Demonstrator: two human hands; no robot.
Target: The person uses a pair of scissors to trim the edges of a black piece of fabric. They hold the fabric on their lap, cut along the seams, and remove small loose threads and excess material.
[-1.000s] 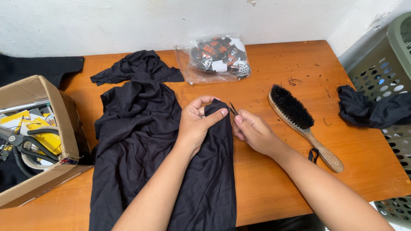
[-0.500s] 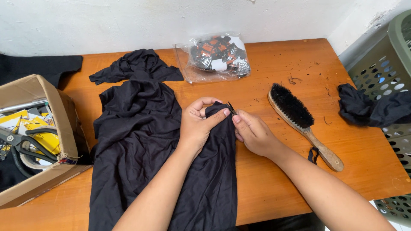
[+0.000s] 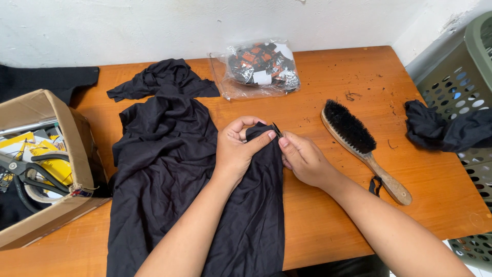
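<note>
One black shirt (image 3: 169, 169) was spread in the middle of the orange wooden table (image 3: 333, 225). Its edge was pinched by the left hand (image 3: 238, 149). A small tool (image 3: 277, 129) was gripped by the right hand (image 3: 302, 159). One brush (image 3: 353, 131) was seen at three o'clock, one plastic bag (image 3: 259, 66) at twelve, one cardboard box (image 3: 38, 154) at nine. A white wall (image 3: 205, 25) was behind.

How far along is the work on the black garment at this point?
Done: the black garment lies spread on the wooden table, with loose thread bits near the brush. In hand: the left hand pinches up a fold while the right hand holds a small dark tool at its edge. Left: most of the garment lies untouched; how much needs work cannot be told.
</note>
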